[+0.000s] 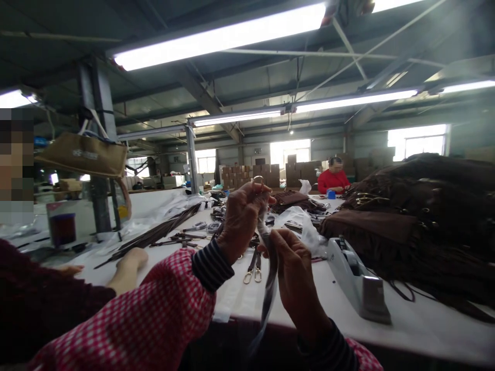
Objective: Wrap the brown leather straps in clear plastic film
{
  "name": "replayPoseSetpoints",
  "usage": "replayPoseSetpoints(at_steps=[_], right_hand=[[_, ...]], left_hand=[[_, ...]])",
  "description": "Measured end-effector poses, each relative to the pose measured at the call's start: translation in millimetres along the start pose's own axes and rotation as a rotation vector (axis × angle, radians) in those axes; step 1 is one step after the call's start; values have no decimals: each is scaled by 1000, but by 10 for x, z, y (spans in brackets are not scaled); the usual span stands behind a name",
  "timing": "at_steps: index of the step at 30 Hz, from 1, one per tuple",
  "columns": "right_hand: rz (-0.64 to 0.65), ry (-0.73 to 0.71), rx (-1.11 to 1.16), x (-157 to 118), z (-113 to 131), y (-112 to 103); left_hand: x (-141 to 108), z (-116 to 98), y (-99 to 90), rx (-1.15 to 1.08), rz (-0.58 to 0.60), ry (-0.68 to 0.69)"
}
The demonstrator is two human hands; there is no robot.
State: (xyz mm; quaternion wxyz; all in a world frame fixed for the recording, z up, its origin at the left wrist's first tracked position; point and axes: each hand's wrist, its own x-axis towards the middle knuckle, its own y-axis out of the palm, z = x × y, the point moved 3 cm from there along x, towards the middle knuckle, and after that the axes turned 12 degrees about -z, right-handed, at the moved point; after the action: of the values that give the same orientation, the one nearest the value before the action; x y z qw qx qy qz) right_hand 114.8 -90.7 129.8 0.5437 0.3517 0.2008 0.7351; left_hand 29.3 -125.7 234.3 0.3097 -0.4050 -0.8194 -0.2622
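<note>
My left hand (242,219) is raised above the table, its fingers closed on the upper end of a dark strap (270,281), where a metal ring (258,179) sticks up past the fingertips. Lower down, my right hand (294,270) pinches the same strap between thumb and fingers. Clear film appears wrapped around it, and its blurred lower end hangs below the table edge. Behind my hands, metal snap hooks (258,275) on short dark straps lie on the white table (232,296).
A grey tape dispenser (358,283) stands to the right, before a big pile of brown bags (444,221). Long dark straps (154,234) lie to the left near a co-worker's arm (129,268). Crumpled clear plastic (299,221) sits farther back. A person in red (333,179) works beyond.
</note>
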Motion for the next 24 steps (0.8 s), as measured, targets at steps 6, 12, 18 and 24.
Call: replayPoseSetpoints(at_steps=[6,12,18,24], right_hand=[[60,-16,-122,1,45,-80],[61,-151,-360,144,418,-475],[339,-338,-678,23,871,-629],[573,-377,-872,-137,984,-562]], left_hand=[[-181,82,35,-137,-43,-109],[-322,13,-175,-71,81,-325],[-420,-23,-332,280,571,-594],[-754,331,-341,460,995,-691]])
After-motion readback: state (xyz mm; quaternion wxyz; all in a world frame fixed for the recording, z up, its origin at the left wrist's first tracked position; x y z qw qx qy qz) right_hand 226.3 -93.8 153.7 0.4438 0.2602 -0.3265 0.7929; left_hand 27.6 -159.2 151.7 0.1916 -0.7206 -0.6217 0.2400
